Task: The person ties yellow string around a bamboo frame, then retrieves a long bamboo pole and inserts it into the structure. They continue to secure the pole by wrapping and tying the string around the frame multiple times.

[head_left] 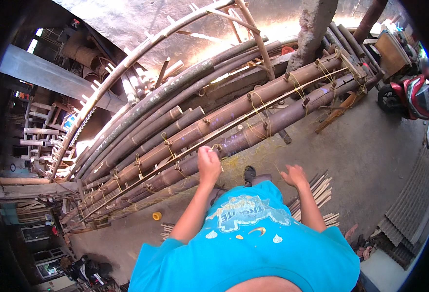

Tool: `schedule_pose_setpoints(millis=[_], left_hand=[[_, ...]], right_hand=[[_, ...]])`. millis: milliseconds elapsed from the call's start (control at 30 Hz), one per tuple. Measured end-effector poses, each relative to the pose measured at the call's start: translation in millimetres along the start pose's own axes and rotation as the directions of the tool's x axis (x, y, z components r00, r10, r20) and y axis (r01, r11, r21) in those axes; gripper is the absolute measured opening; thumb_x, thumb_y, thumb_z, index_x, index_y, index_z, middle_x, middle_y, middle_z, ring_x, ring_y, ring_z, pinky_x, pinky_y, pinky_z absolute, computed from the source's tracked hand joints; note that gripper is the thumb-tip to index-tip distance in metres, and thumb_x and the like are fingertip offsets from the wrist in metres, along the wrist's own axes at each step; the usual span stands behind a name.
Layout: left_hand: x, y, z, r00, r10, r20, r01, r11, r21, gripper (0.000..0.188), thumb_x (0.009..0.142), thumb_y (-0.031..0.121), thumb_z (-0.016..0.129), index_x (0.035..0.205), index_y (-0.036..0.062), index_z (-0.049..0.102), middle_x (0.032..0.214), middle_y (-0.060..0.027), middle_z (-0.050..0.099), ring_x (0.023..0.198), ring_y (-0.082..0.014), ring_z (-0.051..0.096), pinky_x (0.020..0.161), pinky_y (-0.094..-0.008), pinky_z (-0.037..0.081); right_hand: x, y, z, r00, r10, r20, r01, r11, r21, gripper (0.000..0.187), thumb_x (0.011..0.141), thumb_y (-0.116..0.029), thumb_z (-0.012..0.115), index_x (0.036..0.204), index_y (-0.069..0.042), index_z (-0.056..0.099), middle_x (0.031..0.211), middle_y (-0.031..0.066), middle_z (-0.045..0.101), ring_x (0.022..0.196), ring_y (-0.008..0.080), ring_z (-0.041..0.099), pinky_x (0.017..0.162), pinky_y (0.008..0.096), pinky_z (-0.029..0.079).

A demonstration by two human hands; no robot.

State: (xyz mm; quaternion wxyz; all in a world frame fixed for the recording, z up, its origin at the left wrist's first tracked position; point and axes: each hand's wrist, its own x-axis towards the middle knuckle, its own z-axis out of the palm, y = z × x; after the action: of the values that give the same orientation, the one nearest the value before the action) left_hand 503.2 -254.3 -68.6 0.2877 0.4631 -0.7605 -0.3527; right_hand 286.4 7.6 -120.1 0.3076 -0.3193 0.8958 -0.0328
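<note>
Two thick brown bamboo poles lie side by side on supports in front of me, the far pole (190, 137) and the near pole (238, 139). Short pegs stick out of both, and yellow string (264, 127) is looped around them. A thin bamboo strip (224, 124) runs lengthwise between the two. Closed at the near pole's edge is my left hand (208, 166), beside a small loop of string; what its fingers hold is hard to make out. My right hand (296, 175) hovers over the floor with its fingers apart and nothing visible in them.
Split bamboo sticks (316, 194) lie on the floor by my right arm. A yellow roll (157, 215) sits at left. More bamboo poles (151, 131) and a curved frame (126, 58) stand beyond. A concrete post (312, 34) rises at the back; a red motorbike (411, 97) is parked far right.
</note>
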Motion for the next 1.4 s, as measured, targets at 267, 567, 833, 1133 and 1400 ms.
schedule_pose_setpoints(millis=[267,567,833,1133,1400], left_hand=[[4.5,123.6,-80.1,0.49,0.319,0.811,-0.104,0.946,-0.308,0.018,0.096,0.013,0.056,0.105,-0.0007,0.062,0.103,-0.0107,0.063,0.102,-0.0195,0.059,0.09,-0.0339,0.047],[56.2,-12.8,-34.5,0.947,0.126,0.294,-0.251,0.864,0.436,0.022,0.088,0.019,0.065,0.108,0.0107,0.066,0.1,-0.0095,0.065,0.097,-0.0322,0.058,0.085,-0.0465,0.036],[68.0,-23.6,-38.3,0.925,0.043,0.378,-0.208,0.889,0.407,0.024,0.088,0.024,0.065,0.109,0.0138,0.067,0.101,-0.0083,0.068,0.098,-0.0271,0.06,0.086,-0.0442,0.033],[62.4,-9.9,-30.8,0.952,0.047,0.302,-0.175,0.894,0.412,0.033,0.084,0.034,0.07,0.112,0.0151,0.069,0.099,-0.0079,0.071,0.101,-0.0238,0.06,0.092,-0.0478,0.027],[62.8,-10.0,-22.8,0.957,0.037,0.288,-0.159,0.896,0.414,0.029,0.086,0.033,0.068,0.11,0.0181,0.07,0.099,-0.0063,0.072,0.098,-0.0241,0.062,0.097,-0.0517,0.025]], right_hand=[[27.1,-138.9,-62.7,0.579,-0.479,-0.659,0.681,0.729,0.068,0.04,0.088,-0.015,0.063,0.121,0.006,0.055,0.122,0.0265,0.054,0.113,0.0417,0.052,0.095,0.0449,0.045],[70.0,-184.4,-52.0,0.674,-0.465,-0.574,0.478,0.867,-0.14,0.024,0.084,-0.011,0.061,0.1,0.006,0.054,0.098,0.023,0.057,0.093,0.0374,0.057,0.081,0.0458,0.049],[80.6,-207.8,-64.5,0.549,-0.794,-0.262,0.784,0.598,-0.166,0.01,0.086,-0.014,0.057,0.09,-0.008,0.064,0.086,0.018,0.063,0.088,0.0377,0.063,0.072,0.0483,0.052],[110.8,-282.9,-101.9,0.539,-0.815,-0.215,0.83,0.556,-0.028,0.018,0.089,-0.022,0.057,0.087,-0.006,0.064,0.086,0.0192,0.067,0.084,0.0412,0.064,0.071,0.0526,0.049],[103.7,-279.1,-88.4,0.611,-0.71,-0.35,0.783,0.477,0.4,0.012,0.091,-0.011,0.054,0.089,-0.001,0.061,0.08,0.0153,0.064,0.078,0.0325,0.063,0.07,0.0407,0.049]])
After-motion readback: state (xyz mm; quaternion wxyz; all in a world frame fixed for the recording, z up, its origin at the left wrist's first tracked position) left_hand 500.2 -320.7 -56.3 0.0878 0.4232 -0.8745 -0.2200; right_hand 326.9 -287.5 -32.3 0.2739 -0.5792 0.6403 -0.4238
